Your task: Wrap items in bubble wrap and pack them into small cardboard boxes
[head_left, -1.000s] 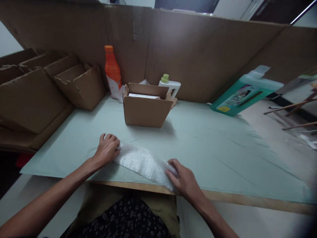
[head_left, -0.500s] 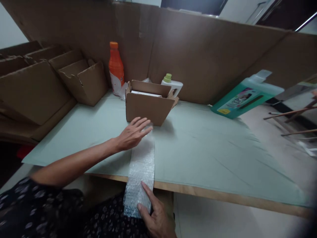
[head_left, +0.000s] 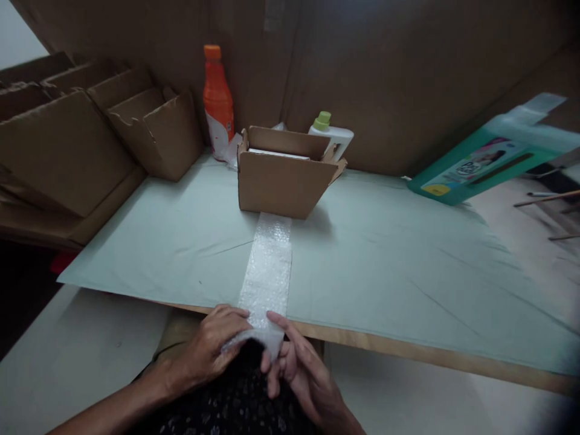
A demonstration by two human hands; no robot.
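Note:
A strip of bubble wrap (head_left: 268, 266) lies lengthwise on the pale green cloth, and its near end curls up at the table's front edge. My left hand (head_left: 220, 338) grips the left side of that curled end, thumb beneath and fingers on top. On the other side, my right hand (head_left: 296, 368) has the right corner between its fingers, with the index finger stretched along the top. The strip's far end touches the foot of a small open cardboard box (head_left: 278, 184), which holds something flat and white.
Behind the box stand an orange bottle (head_left: 219, 103) and a white bottle with a green cap (head_left: 338, 138). A large green liquid bottle (head_left: 480, 160) leans at the right. Cardboard bins (head_left: 156, 133) line the left side; a cardboard wall (head_left: 385, 78) closes the back.
My left hand has come back from the strip's far end to its near end, beside my right hand. The near end is now bent upward. The view has tilted down.

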